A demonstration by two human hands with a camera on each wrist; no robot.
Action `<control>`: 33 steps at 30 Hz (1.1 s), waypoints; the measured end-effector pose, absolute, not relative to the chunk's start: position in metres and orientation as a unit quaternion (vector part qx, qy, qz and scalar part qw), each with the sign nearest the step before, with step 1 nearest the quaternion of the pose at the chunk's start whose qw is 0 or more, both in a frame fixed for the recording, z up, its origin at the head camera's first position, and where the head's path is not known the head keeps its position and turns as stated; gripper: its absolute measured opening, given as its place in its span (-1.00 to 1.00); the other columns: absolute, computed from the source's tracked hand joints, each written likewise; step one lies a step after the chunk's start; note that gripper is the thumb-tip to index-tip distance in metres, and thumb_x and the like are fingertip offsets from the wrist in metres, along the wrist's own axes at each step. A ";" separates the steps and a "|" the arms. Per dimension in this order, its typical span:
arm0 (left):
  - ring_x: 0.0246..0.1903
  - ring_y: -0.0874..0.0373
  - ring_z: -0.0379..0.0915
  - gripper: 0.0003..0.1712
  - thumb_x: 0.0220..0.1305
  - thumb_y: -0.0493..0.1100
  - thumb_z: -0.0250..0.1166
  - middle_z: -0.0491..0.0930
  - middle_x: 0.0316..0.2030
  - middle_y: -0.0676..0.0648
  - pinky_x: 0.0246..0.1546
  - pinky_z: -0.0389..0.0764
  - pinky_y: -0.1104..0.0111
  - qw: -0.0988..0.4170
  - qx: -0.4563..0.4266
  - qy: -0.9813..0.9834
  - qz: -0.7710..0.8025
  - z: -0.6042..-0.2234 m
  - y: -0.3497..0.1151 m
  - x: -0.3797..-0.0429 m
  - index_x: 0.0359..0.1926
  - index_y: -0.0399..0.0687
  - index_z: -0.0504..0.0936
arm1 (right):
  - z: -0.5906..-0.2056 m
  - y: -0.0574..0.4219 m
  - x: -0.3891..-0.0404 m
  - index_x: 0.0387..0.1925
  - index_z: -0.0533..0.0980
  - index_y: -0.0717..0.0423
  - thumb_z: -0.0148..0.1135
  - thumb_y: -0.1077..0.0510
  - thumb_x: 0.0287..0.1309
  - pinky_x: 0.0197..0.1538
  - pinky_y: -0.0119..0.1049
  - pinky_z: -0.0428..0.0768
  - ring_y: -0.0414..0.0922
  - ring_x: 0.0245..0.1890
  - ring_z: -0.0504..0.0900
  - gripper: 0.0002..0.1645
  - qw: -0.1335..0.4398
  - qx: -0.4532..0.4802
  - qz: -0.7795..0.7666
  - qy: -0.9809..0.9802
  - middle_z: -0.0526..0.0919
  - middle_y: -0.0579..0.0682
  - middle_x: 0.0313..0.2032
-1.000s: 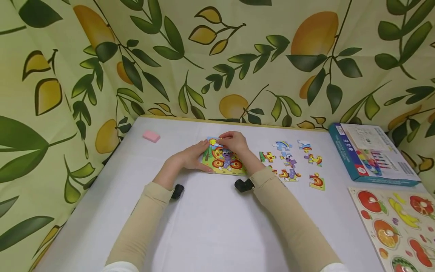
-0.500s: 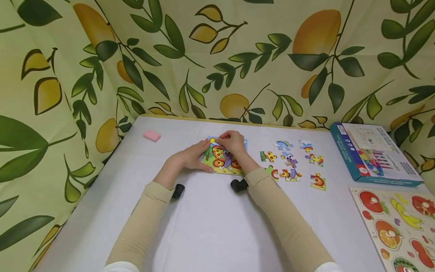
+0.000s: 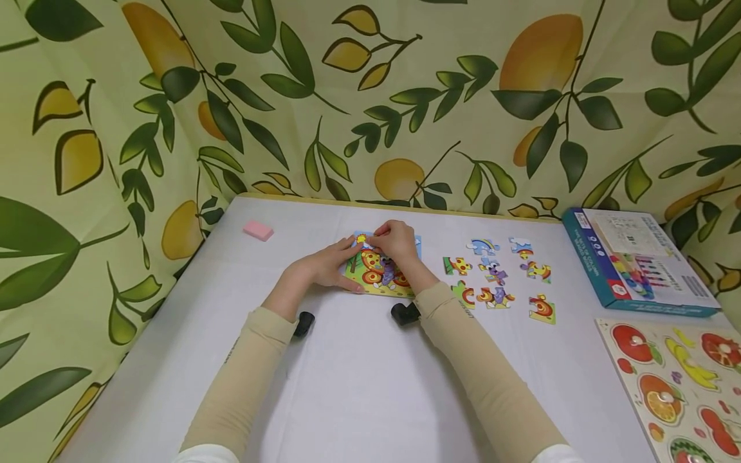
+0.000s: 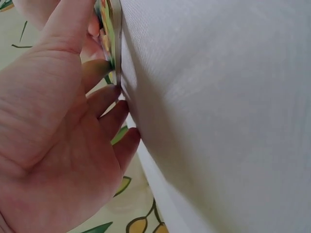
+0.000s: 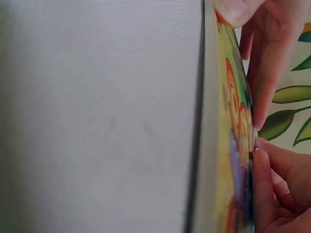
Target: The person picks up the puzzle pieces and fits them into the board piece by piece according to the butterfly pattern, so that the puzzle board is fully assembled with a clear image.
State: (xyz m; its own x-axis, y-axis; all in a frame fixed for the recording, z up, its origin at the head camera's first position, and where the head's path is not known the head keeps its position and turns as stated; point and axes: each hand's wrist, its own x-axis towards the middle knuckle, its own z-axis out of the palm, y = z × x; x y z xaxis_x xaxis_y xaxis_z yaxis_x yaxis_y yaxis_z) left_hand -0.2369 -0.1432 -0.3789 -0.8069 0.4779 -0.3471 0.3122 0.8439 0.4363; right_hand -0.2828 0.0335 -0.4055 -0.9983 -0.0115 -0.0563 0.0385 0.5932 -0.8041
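In the head view a small puzzle board (image 3: 379, 287) with a butterfly picture lies on the white table. My left hand (image 3: 324, 267) rests along its left side, thumb at the near edge and fingers stretched to the far corner. Those fingers (image 4: 112, 114) look fairly straight in the left wrist view. My right hand (image 3: 396, 243) reaches over the board's far part. Thumb and forefinger pinch a sun-and-cloud puzzle piece (image 3: 361, 238) against the upper left corner, mostly covered by the fingertips. The right wrist view shows these curled fingertips (image 5: 262, 167) at the board's surface.
Several loose puzzle pieces (image 3: 494, 272) lie right of the board. Farther right stand a teal-edged box (image 3: 642, 260) and a wooden fruit board (image 3: 666, 366). A pink block (image 3: 258, 230) lies at the far left. Leaf-patterned cloth (image 3: 359, 116) hangs behind the table.
The right wrist has shifted slightly left while its fingertips stay at the board's upper left. The sun piece tilted, then lies flatter now. The left hand stays in place.
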 end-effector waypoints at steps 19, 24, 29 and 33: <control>0.48 -0.11 -0.24 0.19 0.04 0.31 0.42 -0.19 0.53 -0.10 0.39 0.03 -0.01 0.207 0.207 0.946 0.140 -0.379 -0.142 -0.239 0.54 0.05 0.00 | -0.404 0.045 -0.286 -0.17 0.56 0.17 0.36 0.09 0.20 -0.47 -0.43 0.48 -0.21 -0.57 0.58 -0.73 0.086 -0.055 -0.460 0.882 0.53 0.00 -0.45; 0.48 -0.12 -0.21 0.20 0.03 0.34 0.41 -0.17 0.53 -0.10 0.37 0.06 -0.03 0.201 0.208 0.949 0.128 -0.378 -0.143 -0.239 0.54 0.06 0.00 | -0.398 0.052 -0.286 -0.05 0.57 0.10 0.42 0.07 0.13 -0.39 -0.39 0.43 -0.18 -0.46 0.52 -0.63 0.117 -0.083 -0.437 0.888 0.50 -0.02 -0.38; 0.47 -0.15 -0.17 0.20 0.03 0.34 0.41 -0.14 0.52 -0.12 0.36 0.07 -0.05 0.194 0.212 0.950 0.125 -0.378 -0.142 -0.239 0.54 0.04 0.01 | -0.397 0.053 -0.286 -0.03 0.58 0.07 0.43 0.05 0.11 -0.36 -0.35 0.38 -0.12 -0.39 0.42 -0.60 0.124 -0.097 -0.413 0.897 0.50 -0.02 -0.35; 0.46 -0.15 -0.17 0.21 0.02 0.34 0.41 -0.17 0.53 -0.09 0.36 0.08 -0.05 0.190 0.214 0.950 0.123 -0.377 -0.140 -0.238 0.54 0.03 0.02 | -0.398 0.054 -0.286 -0.04 0.57 0.04 0.43 0.03 0.11 -0.35 -0.34 0.39 -0.12 -0.37 0.43 -0.61 0.121 -0.097 -0.407 0.900 0.51 -0.02 -0.34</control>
State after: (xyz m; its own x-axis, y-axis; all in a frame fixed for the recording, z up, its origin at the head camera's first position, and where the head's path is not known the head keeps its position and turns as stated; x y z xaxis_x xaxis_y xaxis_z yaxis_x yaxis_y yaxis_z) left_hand -0.2379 -0.1402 -0.3770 -0.8361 0.4541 -0.3078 0.3608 0.8778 0.3150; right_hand -0.2865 0.0536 -0.3985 -0.9517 -0.2738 -0.1387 -0.0770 0.6505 -0.7556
